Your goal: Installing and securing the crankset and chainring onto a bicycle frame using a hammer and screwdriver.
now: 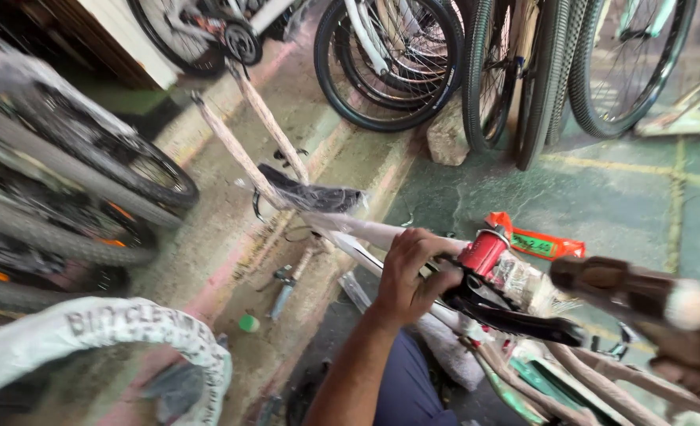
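**Hands on a wrapped bicycle frame in a crowded cycle shop**

The floor [618, 197] is rough concrete, painted green to the right of the left hand's fingers and bare, with faded pinkish stripes, to their left. Well beyond the fingers, along the far side, bicycle wheels [389, 63] stand upright in a packed row, and a rough stone block [447, 136] sits on the floor at their foot. Far to the left of the fingers more tyres [74, 181] lie stacked on their sides. Below them, near the bottom left corner, curves a tyre wrapped in white printed paper [105, 335].

The bicycle frame [350, 229], its tubes wound in pale paper, lies tilted across the middle; two wrapped stays rise from it up and to the left of the fingers. The left hand [413, 276] has its fingers [421, 243] curled and clamped around a frame tube, just beside a red cylindrical part [482, 252]. An orange tag [535, 243] lies just right of that part.

The right hand [693, 371] shows blurred at the lower right edge, closed around a brown-handled tool [626, 288]; its exact grip I cannot tell. On the floor, left of and below the left fingers, lie a small metal part [283, 288] and a green cap [248, 323], near each other but apart.
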